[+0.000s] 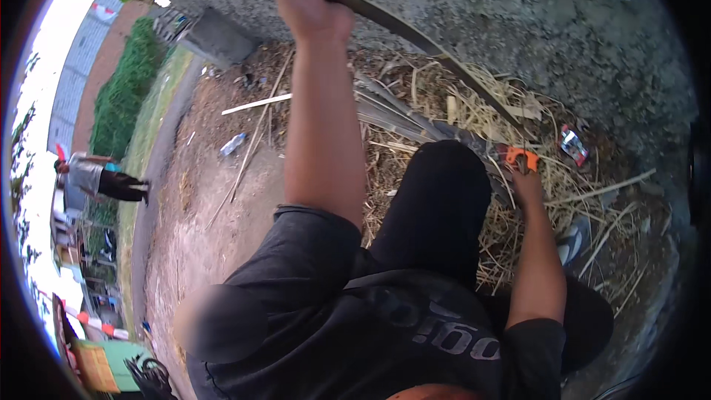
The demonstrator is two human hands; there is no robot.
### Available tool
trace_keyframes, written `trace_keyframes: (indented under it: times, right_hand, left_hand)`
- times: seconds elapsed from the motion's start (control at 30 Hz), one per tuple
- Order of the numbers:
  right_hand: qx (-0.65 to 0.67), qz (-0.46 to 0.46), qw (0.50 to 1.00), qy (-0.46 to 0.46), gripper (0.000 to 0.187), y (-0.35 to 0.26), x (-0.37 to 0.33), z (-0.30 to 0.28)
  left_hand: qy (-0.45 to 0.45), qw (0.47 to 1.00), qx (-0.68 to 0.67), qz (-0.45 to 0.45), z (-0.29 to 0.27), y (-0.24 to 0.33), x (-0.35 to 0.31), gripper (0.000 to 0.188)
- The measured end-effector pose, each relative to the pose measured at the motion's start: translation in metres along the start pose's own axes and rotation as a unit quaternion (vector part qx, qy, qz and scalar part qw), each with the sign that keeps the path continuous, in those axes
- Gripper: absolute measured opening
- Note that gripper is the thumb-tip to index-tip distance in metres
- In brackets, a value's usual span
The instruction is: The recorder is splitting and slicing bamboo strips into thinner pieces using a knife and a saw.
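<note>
My left hand (315, 0), raised at the top, is closed round the upper part of a long, narrow, dark strip (404, 30) that looks like split bamboo. The strip bends gently and slants down to the right, toward my right hand (527, 185). That hand is closed on an orange handle (523, 157) with a looped shape; the tool's working part cannot be made out. The strip's lower end comes close to the handle, and whether they touch is unclear. Between my hands lies a bundle of grey-brown split strips (400, 115), beside my dark-trousered knee (437, 200).
Pale shavings (496, 241) litter the ground below a rough grey wall (533, 22). A small red and dark packet (574, 145) and a grey sandal (573, 241) lie at right. Leftward are a plastic bottle (232, 144), a concrete block (218, 37) and a standing person (100, 176).
</note>
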State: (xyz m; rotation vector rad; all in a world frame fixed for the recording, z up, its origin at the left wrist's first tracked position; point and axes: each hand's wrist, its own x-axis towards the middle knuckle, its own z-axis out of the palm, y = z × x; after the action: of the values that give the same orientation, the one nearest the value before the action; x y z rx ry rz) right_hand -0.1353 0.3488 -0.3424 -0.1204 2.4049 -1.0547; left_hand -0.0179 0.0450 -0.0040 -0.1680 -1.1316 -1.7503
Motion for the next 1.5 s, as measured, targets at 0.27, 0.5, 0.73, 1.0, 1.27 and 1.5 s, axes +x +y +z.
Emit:
trace_keyframes:
  times: [0.27, 0.5, 0.73, 1.0, 1.27, 1.5]
  right_hand:
    - [0.085, -0.287, 0.954, -0.033, 0.033, -0.089, -0.038, -0.021]
    - [0.049, -0.130, 0.990, -0.002, 0.041, -0.031, 0.000, 0.011]
    - [0.009, -0.041, 0.999, 0.005, 0.048, 0.035, 0.019, -0.010]
    - [0.126, -0.199, 0.969, -0.075, 0.033, -0.063, -0.021, 0.013]
    - [0.076, -0.159, 0.983, -0.043, 0.036, -0.007, 0.003, 0.034]
    - [-0.063, 0.041, 0.997, -0.011, 0.035, 0.043, 0.019, -0.018]
  left_hand:
    - [0.040, 0.996, 0.074, 0.021, 0.009, -0.011, 0.016, 0.059]
    - [0.063, 0.991, 0.112, 0.038, 0.010, -0.015, 0.026, 0.058]
    - [0.012, 0.996, 0.088, 0.028, -0.009, -0.012, 0.034, 0.058]
    - [0.064, 0.991, 0.112, 0.024, -0.017, -0.012, 0.050, 0.059]
    - [0.123, 0.983, 0.130, 0.040, -0.038, -0.011, 0.029, 0.057]
    - [0.079, 0.992, 0.095, 0.032, -0.030, -0.003, 0.014, 0.059]
